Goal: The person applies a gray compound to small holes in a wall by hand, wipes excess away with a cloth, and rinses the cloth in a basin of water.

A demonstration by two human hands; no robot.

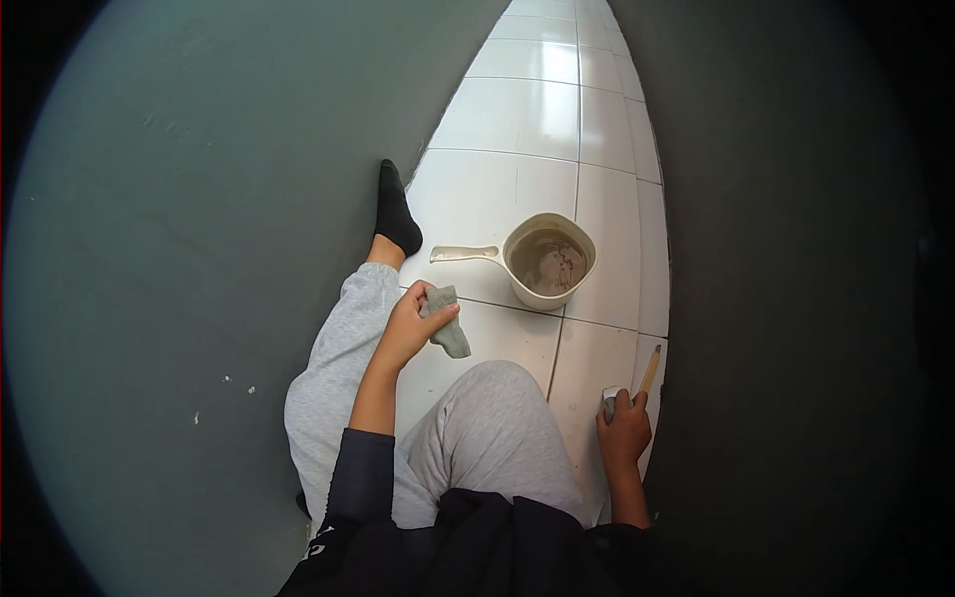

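Observation:
My left hand (410, 326) is closed on a grey-green cloth (453, 333), pinched between thumb and fingers above the tiles, left of the dipper. The cream water dipper (550, 301) stands upright, its handle pointing left, with murky brownish water inside. At the lower right, by the tiles' right edge, my right hand (625, 433) is curled round a thin stick with a wooden handle (650, 370); its upper end is dark. A small grey and white piece (610, 400) shows beside the fingers, its kind unclear and partly covered by them.
White floor tiles (497, 189) run away from me in a strip that narrows with distance. Dark grey-green walls (219, 199) rise on both sides. My black-socked foot (396, 214) rests by the left wall, and my bent knee (492, 408) lies between my hands.

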